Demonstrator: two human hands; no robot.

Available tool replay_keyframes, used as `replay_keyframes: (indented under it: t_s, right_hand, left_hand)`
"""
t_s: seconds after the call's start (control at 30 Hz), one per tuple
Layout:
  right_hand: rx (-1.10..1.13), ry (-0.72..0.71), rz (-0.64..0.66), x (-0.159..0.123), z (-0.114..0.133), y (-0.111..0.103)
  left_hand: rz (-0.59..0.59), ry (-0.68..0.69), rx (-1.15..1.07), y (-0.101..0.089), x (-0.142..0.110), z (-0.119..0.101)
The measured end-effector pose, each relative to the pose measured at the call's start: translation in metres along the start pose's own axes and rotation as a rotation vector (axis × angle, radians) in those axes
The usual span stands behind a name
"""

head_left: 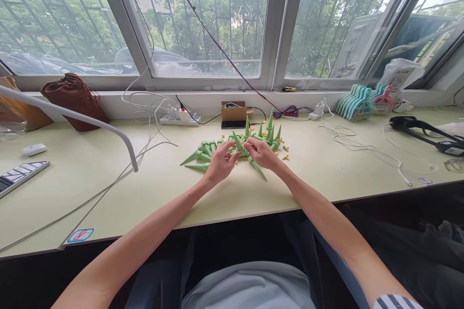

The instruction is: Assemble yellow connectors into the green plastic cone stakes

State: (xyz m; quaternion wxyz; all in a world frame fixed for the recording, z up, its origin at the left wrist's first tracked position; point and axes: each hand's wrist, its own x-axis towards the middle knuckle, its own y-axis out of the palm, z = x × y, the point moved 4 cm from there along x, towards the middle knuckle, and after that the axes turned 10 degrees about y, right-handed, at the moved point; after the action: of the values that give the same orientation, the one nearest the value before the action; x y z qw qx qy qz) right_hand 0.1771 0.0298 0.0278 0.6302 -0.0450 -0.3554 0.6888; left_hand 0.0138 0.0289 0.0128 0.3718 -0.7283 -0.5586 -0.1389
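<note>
Both my hands meet over a pile of green cone-shaped spikes [203, 153] on the pale green table [108, 178]. My left hand [221, 161] pinches a green spike [238, 144] that points up and to the left. My right hand [261, 153] is closed, its fingers at the same spike's base, and another spike [258, 169] lies under its wrist. Several spikes stand upright [270, 123] behind the hands. Small yellow pieces [285, 157] are scattered to the right of the pile.
A power strip [179, 118], a cardboard box [234, 111] and white cables [362, 147] lie along the windowsill side. A brown pouch [74, 101], white mouse [33, 149] and keyboard [20, 176] sit left. Teal hangers [355, 102] and a black strap [424, 131] sit right.
</note>
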Motion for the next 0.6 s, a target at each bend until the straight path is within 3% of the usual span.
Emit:
replay_keyframes:
  t_s: [0.23,0.4,0.6]
  right_hand:
    - [0.018,-0.018,-0.062,-0.0007,0.0017,-0.0021]
    - [0.030,-0.060,-0.017,-0.0020,0.0023,-0.0007]
    - [0.047,-0.069,0.033,-0.0024,-0.0013,0.0002]
  left_hand:
    - [-0.085,-0.211,-0.153,-0.0017,0.0013,0.0049]
    - [0.028,-0.414,-0.394,0.0040,0.0005,0.0040]
    - [0.069,-0.452,-0.410,0.0029,-0.0013,0.0014]
